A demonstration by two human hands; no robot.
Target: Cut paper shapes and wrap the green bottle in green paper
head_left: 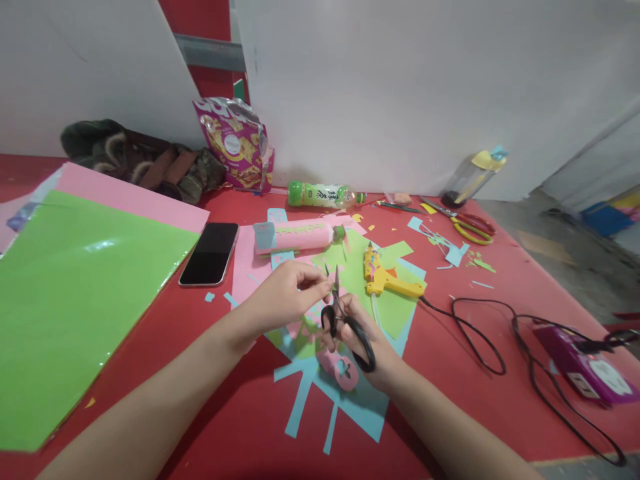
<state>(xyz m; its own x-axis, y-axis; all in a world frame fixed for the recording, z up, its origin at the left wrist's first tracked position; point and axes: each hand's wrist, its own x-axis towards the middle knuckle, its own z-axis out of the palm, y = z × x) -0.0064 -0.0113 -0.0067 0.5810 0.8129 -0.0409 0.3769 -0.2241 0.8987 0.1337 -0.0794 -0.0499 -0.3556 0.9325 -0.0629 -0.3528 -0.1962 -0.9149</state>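
Observation:
My right hand (367, 340) grips a pair of small black-handled scissors (361, 343), with the blades pointing up and partly apart. Close to the blades, my left hand (293, 297) is closed in a pinch; whatever sits between its fingertips is too small to make out. Under both hands lie blue paper (367, 400), green paper and pink paper with many cut scraps. A curled pink paper piece (345, 373) with a blue shape on it rests just below the scissors. Beyond my hands lies a bottle wrapped in pink paper (300, 237), and to its right a yellow glue gun (395, 283).
Green and pink sheets (95, 287) cover the left side beside a phone (209, 255). At the back are a snack bag (237, 143), a tea bottle (325, 195), red-and-yellow-handled scissors (473, 228) and a yellow-lidded bottle (473, 179). A black cord runs to a purple power strip (585, 367).

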